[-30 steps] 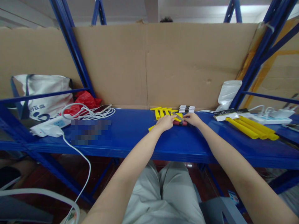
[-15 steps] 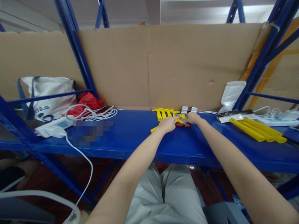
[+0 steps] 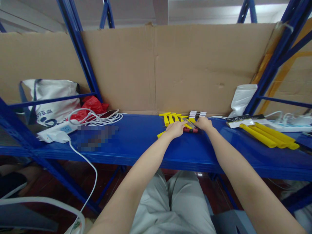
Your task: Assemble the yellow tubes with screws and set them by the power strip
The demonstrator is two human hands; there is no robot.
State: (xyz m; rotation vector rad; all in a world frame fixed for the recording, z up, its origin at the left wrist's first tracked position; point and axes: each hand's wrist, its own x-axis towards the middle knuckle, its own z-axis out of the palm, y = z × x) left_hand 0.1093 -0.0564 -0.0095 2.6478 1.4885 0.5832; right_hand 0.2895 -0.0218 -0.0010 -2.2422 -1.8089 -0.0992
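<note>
My left hand is closed around a yellow scraper with a flat grey metal blade, held low over the blue shelf. Against the right end of the blade, the fingers of my right hand are pinched together; the exact grip is too small to see. Just below the blade lies a dark red bundle with a black band. Behind my left hand several yellow T-shaped pieces lie in a row. A stack of white strips with black bands is behind my right hand. Part of another yellow piece shows beside my left wrist.
Long yellow tubes and black-and-white cards lie at the right, before a white pouch. At the left are a power strip, white cables, a red plastic bag and a cloth bag. Cardboard stands behind.
My right hand has shifted slightly right and turned, with its fingers now at the blade's right end. My left hand and the scraper have stayed nearly in place.
</note>
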